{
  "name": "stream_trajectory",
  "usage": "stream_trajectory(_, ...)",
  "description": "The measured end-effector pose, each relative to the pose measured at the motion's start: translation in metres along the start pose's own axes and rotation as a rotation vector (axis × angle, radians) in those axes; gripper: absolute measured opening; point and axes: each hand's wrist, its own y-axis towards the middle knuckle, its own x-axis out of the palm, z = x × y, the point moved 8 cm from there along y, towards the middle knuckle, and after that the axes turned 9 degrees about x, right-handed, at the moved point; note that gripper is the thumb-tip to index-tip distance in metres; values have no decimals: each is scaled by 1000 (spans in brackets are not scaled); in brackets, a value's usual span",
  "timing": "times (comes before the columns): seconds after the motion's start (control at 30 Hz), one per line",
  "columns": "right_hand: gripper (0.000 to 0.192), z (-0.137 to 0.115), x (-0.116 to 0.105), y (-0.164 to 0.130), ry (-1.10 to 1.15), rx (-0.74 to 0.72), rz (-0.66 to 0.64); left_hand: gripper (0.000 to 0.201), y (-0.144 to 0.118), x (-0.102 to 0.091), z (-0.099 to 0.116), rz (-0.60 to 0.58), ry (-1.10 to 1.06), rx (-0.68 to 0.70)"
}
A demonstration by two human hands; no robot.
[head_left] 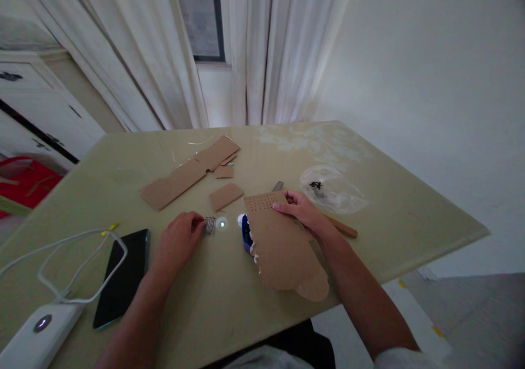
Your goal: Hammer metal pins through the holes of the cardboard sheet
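On the tabletop [197, 325], a dark phone [118, 292] is seen at left. Next, small metal pieces [210, 226] are touched by the left hand [181, 240]; whether its grip is closed cannot be told. Further right, perforated cardboard [283, 249], partly covering a blue object [246, 235], is clamped by the right hand [301, 210].

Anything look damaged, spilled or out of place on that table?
No spill stands out. The cardboard sheet in the right hand has uneven white lumps along its left edge, looking rough, and the white cable loops untidily across the black-screened phone.
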Motion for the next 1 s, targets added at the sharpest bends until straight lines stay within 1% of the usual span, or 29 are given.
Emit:
stream_trajectory(0.07,51,-1,0,-1,-1,4,16,29,0,0,-1,2,-10,5)
stream_trajectory(0.27,51,-2,2,-3,31,2,0,31,1,-2,-4,-1,-43,13)
stream_trajectory(0.43,50,-2,2,-3,18,-16,3,34,-1,-5,-2,25,-12,-15)
stream_trajectory(0.63,49,-3,3,-4,-37,-48,-4,34,-5,-6,0,5,-3,-63)
stream_trajectory(0.77,48,-1,3,-4,-68,-60,-1,32,-6,-5,-4,-25,70,-68)
stream_trajectory(0.9,48,0,4,-4,-105,-71,-9,30,-10,-7,-10,-34,75,-111)
stream_trajectory(1.0,52,-1,5,-4,-115,-66,-21,30,-16,-7,-15,-122,117,-135)
